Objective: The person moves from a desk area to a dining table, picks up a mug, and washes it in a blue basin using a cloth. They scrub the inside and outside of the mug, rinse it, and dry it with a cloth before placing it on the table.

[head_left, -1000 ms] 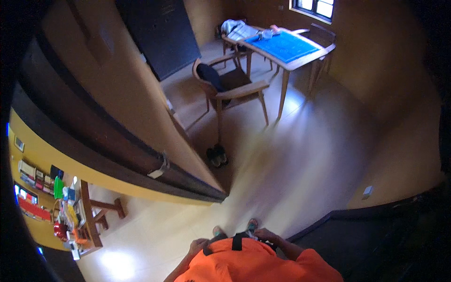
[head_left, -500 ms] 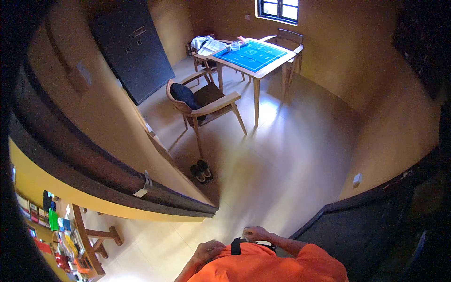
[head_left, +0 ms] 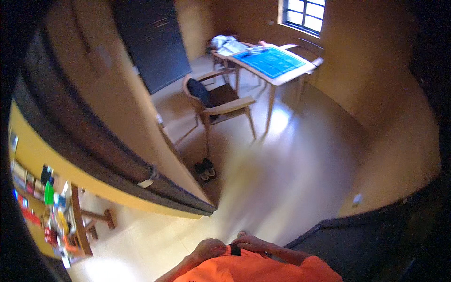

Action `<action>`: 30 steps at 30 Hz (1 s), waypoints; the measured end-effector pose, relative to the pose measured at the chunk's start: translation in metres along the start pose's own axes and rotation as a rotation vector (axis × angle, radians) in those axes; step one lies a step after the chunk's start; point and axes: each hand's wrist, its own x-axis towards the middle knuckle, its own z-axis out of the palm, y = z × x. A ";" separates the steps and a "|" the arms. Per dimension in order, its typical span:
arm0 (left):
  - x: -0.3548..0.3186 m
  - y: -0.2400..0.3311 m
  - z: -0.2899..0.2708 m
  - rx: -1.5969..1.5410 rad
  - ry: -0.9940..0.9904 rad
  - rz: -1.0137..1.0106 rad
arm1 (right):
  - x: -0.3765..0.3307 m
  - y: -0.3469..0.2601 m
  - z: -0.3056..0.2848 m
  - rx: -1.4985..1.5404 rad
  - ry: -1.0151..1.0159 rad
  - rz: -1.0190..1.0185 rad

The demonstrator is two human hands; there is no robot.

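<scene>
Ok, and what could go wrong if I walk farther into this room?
Your left hand and right hand are both at your waist, so you might be slow to catch a stumble. The dark shoes on the floor, near the wooden chair, could trip you, and the chair's legs may snag your step.

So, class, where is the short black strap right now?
In the head view, the short black strap lies low and central, on the bright orange shirt, the left hand to its left, the right hand at its upper right.
</scene>
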 end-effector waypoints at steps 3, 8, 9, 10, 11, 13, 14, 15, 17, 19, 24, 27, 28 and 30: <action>-0.008 -0.014 0.019 -0.143 0.142 0.035 | 0.010 -0.025 -0.014 0.030 -0.162 0.079; -0.005 -0.002 0.020 -0.042 0.130 0.009 | 0.022 -0.035 -0.012 0.071 -0.198 0.129; -0.003 -0.003 0.026 -0.066 0.173 0.027 | 0.023 -0.036 -0.013 0.068 -0.206 0.150; -0.002 -0.006 0.028 -0.082 0.202 0.061 | 0.024 -0.037 -0.014 0.060 -0.207 0.168; -0.003 -0.016 0.030 -0.057 0.226 0.047 | 0.031 -0.043 -0.016 0.063 -0.205 0.177; -0.001 -0.039 0.049 -0.018 0.260 0.007 | 0.038 -0.045 -0.014 0.057 -0.254 0.168; -0.001 -0.039 0.050 -0.015 0.282 -0.002 | 0.040 -0.047 -0.014 0.055 -0.266 0.173; -0.003 -0.039 0.052 -0.011 0.302 -0.010 | 0.044 -0.046 -0.013 0.054 -0.276 0.170; -0.009 -0.035 0.050 0.007 0.328 -0.029 | 0.049 -0.044 -0.014 0.051 -0.286 0.160; -0.017 -0.029 0.043 0.034 0.340 -0.050 | 0.054 -0.048 -0.015 0.045 -0.279 0.159; -0.036 -0.039 0.046 0.005 0.434 -0.054 | 0.066 -0.040 0.003 0.109 -0.291 0.166; -0.051 -0.043 0.041 -0.019 0.451 -0.037 | 0.072 -0.043 0.016 0.162 -0.285 0.301; -0.057 -0.043 0.038 -0.026 0.449 -0.031 | 0.073 -0.048 0.021 0.144 -0.266 0.402; -0.074 -0.048 0.035 -0.092 0.489 0.024 | 0.081 -0.093 0.033 0.106 -0.234 0.602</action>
